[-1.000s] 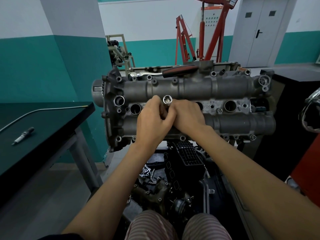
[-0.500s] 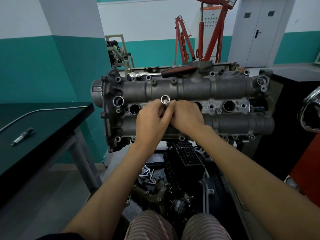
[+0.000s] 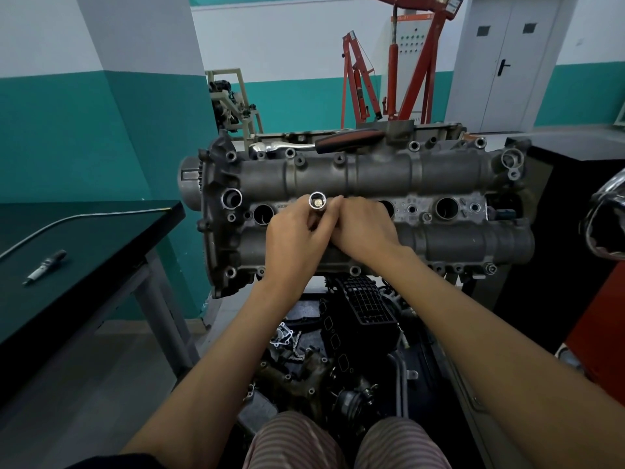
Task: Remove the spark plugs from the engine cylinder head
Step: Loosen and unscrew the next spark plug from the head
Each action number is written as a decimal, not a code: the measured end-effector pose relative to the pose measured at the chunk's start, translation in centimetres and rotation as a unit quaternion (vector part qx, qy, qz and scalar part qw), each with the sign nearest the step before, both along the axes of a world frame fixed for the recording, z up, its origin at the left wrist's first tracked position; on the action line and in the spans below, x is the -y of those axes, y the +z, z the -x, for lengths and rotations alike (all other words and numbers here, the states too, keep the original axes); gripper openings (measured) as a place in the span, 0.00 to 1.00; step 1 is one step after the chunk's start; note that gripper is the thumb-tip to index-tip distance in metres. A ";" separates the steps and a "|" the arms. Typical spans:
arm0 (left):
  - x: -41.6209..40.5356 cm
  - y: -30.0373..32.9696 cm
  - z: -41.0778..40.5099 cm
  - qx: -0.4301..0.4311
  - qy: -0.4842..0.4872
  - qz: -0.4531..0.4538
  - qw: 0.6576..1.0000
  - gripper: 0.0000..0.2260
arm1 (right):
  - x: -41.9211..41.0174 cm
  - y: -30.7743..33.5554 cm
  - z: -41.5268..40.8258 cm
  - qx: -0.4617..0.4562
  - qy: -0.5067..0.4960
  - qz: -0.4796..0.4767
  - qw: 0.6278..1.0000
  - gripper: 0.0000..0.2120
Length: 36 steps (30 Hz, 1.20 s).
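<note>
Now the socket [image 3: 317, 200] sits a touch higher out of its bore than a second ago, both hands barely shifted at frame centre. Left hand [image 3: 293, 239] has its fingers curled round the socket's shaft; right hand [image 3: 365, 229] presses in beside it, fingertips at the socket, though whether it truly grips I cannot tell. Something pale glints inside the socket mouth, too small to name. The cylinder head [image 3: 439, 174] shows open plug wells left and right of the hands. One spark plug [image 3: 45, 266] lies on the dark table [image 3: 101, 238] at left. A ratchet [image 3: 318, 145] rests along the head's far edge.
</note>
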State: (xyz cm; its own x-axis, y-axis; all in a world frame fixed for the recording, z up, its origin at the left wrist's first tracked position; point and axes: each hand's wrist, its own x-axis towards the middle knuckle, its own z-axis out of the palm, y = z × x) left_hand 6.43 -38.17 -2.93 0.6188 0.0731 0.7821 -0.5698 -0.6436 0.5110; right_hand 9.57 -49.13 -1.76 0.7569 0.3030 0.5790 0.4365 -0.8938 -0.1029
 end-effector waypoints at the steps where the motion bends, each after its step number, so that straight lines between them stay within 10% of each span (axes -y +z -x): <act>1: -0.1 -0.1 0.0 -0.002 -0.003 -0.001 1.000 0.19 | 0.0 0.0 0.0 -0.004 0.001 0.006 1.000 0.09; 36: -0.4 -0.4 -0.2 0.008 -0.019 -0.005 1.000 0.15 | 0.1 -0.2 0.2 0.011 0.024 -0.018 0.999 0.09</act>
